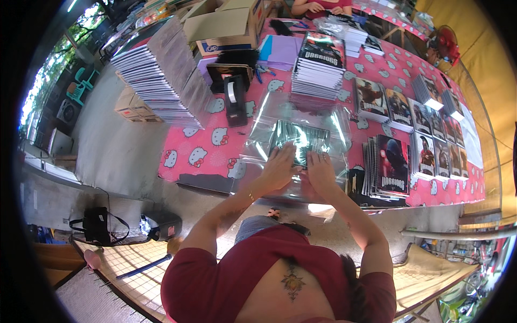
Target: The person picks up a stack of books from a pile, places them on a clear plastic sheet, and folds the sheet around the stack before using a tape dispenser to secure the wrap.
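Note:
A dark pack with a glossy, striped-looking top (301,137) lies under or inside clear plastic (264,129) at the table's near edge. Glare hides whether it is one booklet or several. My left hand (281,168) rests on its near left part, fingers stretched over the plastic. On the near right part lies my right hand (321,169), its fingers flat and pointing away from me. Just beyond the pack rises a stack of booklets (318,75) with a dark printed cover. To the left stands a black tape dispenser (235,102).
A tall booklet stack (161,75) stands at the left, before an open cardboard box (223,32). Dark booklets (392,161) fan out at the right, near rows of small booklet piles (425,151). Blue-handled pliers (259,72) lie farther back. Another person's hands (326,7) are across the table.

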The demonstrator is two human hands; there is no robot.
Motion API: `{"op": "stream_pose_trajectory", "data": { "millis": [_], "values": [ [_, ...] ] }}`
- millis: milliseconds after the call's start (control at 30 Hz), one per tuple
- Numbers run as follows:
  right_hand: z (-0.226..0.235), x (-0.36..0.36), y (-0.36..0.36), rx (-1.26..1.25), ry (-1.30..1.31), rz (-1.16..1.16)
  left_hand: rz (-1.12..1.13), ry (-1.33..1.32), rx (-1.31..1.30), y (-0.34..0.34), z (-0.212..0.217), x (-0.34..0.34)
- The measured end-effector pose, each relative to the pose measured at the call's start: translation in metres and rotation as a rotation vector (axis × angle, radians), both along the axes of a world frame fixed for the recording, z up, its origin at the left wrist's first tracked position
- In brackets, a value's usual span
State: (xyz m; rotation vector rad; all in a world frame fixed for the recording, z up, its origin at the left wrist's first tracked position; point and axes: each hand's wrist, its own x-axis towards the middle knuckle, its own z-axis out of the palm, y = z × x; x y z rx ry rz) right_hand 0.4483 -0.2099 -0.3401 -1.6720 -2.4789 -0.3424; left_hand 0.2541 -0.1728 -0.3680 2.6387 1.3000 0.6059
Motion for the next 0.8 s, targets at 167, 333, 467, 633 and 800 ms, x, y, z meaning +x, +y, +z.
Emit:
{"op": "stream_pose_trajectory", "data": {
  "millis": [167,333,467,633,800],
  "values": [
    [0.003,0.004,-0.001,-0.071,0.041,0.015,0.543,-0.444,-0.213,0.052,0.003,-0.103],
    [0.003,0.005,-0.001,-0.064,0.07,0.026,0.652,-1.011,-0.572,0.153,0.03,-0.159],
    [0.003,0.005,-0.001,-0.037,0.115,0.029,0.522,-1.274,-0.581,0.171,-0.006,-0.162],
    [-0.01,0.013,0.0,0.002,0.163,0.055,0.635,-1.421,-0.541,0.134,-0.047,-0.149],
    [-0.012,0.017,0.002,-0.01,0.158,0.059,0.962,-0.147,-0.276,0.133,0.023,-0.151]
  ]
}}
